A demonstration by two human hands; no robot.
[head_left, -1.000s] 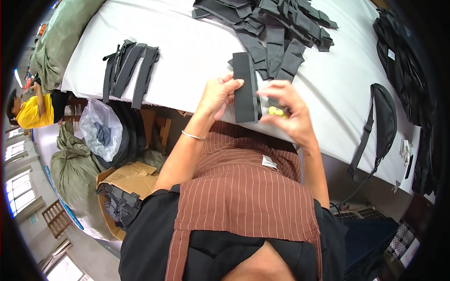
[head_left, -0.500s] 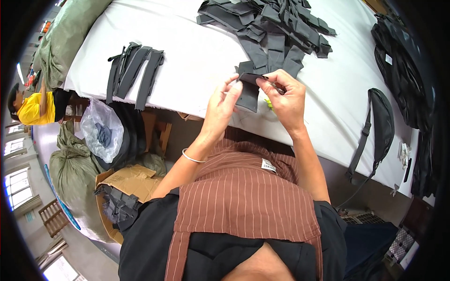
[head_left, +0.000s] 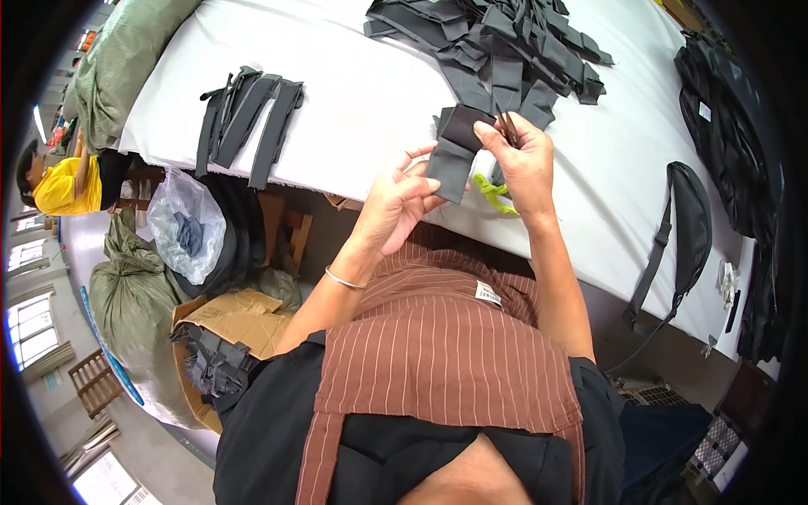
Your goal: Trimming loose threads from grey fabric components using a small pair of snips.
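- My right hand (head_left: 522,160) pinches the top of a dark grey strip (head_left: 454,156). It holds small snips (head_left: 507,128) too, I think, but they are too thin to be sure.
- My left hand (head_left: 396,206) is half open. Its fingers touch the low end of the strip from the side.
- The strip hangs in the air over the near edge of the white surface (head_left: 362,109), just above my striped apron (head_left: 446,353).
- A bit of green stuff (head_left: 492,194) lies on the surface right under my right hand.
- To do this step well, I would keep the strip pulled flat between both hands, so the edge shows.
- I would hold it close and work only at the top end, with my left fingers clear of the tips.
- A big pile (head_left: 505,42) of the same strips lies further back. A neat small bunch (head_left: 248,122) lies far to the left.
- A black bag (head_left: 690,227) hangs off the surface on my right.
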